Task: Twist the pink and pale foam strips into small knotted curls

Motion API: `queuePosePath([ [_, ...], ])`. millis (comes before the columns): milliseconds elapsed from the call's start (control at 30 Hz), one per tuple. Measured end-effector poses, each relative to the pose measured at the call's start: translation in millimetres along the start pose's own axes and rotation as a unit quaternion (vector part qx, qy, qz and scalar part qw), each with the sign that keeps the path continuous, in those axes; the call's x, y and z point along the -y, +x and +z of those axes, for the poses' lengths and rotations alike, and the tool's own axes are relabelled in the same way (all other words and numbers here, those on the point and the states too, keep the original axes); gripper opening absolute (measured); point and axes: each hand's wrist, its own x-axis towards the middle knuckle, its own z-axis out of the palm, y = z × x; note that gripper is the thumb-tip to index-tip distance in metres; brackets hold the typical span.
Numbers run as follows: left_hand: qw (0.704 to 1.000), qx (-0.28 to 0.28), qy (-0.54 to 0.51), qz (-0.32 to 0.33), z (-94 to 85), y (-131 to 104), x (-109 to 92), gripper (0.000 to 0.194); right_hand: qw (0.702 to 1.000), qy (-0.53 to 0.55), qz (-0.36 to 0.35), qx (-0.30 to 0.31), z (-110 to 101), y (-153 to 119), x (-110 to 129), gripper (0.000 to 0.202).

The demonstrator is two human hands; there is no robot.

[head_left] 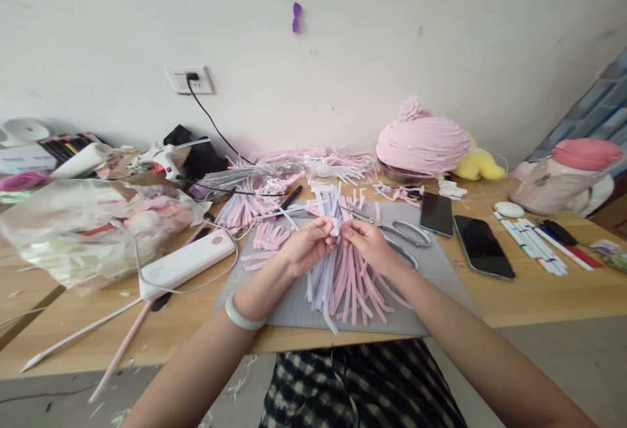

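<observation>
Between my two hands is a small, pale lavender curled pipe cleaner [336,226]. My left hand [307,245] pinches it between thumb and fingertips. My right hand [368,242] is closed at its right side, thumb and forefinger pressed together on its edge. Below the hands, lavender pipe cleaners [321,284] and pink pipe cleaners [353,294] fan out over a grey cutting mat [289,313]. Large metal scissors [409,235] lie just beyond my right hand, partly hidden by it. Short pink pieces [270,237] lie left of my left hand.
A white glue gun [164,161], a plastic bag [93,238] and a white corded device [189,263] are on the left. Two phones [482,247], several markers [531,245] and a pink bag [563,180] are on the right. A large pink bundle [424,144] stands by the wall.
</observation>
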Motion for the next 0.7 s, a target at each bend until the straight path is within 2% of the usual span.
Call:
queuePosePath([
  [133, 1.0, 0.008, -0.008, -0.012, 1.6, 1, 6, 0.016, 0.992, 0.117, 0.049, 0.019, 3, 0, 0, 0.029],
  [267, 1.0, 0.011, -0.004, -0.006, 0.7, 2, 12, 0.019, 0.954, 0.268, 0.127, 0.044, 5, 0, 3, 0.02],
  [400, 0.999, -0.018, 0.034, 0.031, -0.8, 3, 12, 0.016, 0.931, 0.32, 0.171, 0.05, 6, 2, 4, 0.019],
  [500, 0.994, -0.032, 0.068, 0.078, 0.1, 3, 8, 0.013, 0.941, 0.303, 0.145, 0.031, 6, 2, 4, 0.018],
  [600, 0.992, -0.021, 0.087, 0.088, 2.2, 3, 4, 0.012, 0.964, 0.25, 0.082, 0.032, 5, 1, 6, 0.018],
  [700, 0.97, -0.07, 0.173, 0.156, 3.5, 1, 0, 0.01, 0.981, 0.187, 0.049, 0.016, 3, -1, 10, 0.019],
])
